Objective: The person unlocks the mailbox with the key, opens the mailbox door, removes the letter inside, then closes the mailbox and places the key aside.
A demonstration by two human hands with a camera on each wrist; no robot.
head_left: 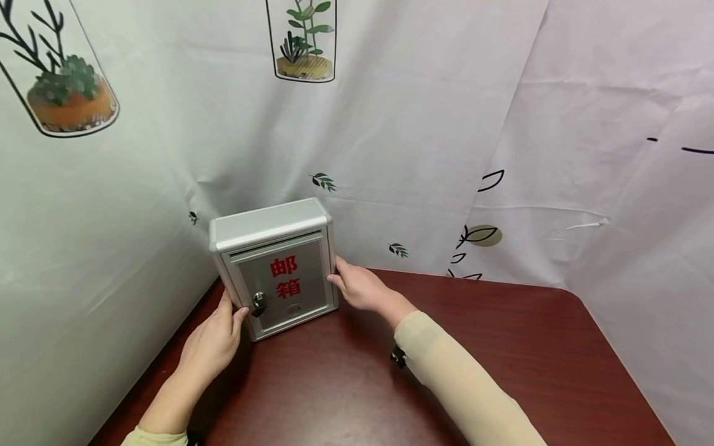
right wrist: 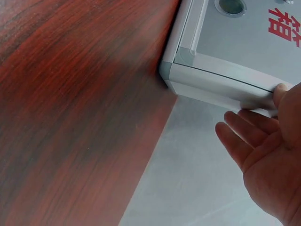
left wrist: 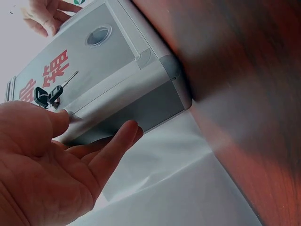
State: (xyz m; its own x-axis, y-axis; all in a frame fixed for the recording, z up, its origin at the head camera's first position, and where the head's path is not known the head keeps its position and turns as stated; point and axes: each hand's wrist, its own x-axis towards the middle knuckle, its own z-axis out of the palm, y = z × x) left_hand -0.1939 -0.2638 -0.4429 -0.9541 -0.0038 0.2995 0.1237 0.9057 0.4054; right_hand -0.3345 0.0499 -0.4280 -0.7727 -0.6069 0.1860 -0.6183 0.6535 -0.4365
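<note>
A silver-grey metal mailbox [head_left: 276,269] with red characters on its door stands upright on the table, its front turned toward me. My left hand [head_left: 211,341] holds its left side, thumb at the front edge and fingers along the side wall. On the opposite side my right hand [head_left: 361,286] grips the right front edge, with the thumb in front and the other fingers mostly hidden along the side. Keys [left wrist: 51,95] with black heads hang at the door lock [head_left: 259,301]. Low on the door is a small round window [left wrist: 99,36]. A slot runs below the top.
The dark red wooden table [head_left: 474,334] extends to the right and toward me. White cloth [head_left: 401,136] printed with plants and leaves hangs behind the table and along its left edge, close to the mailbox. A black strap [head_left: 398,357] shows at the right sleeve.
</note>
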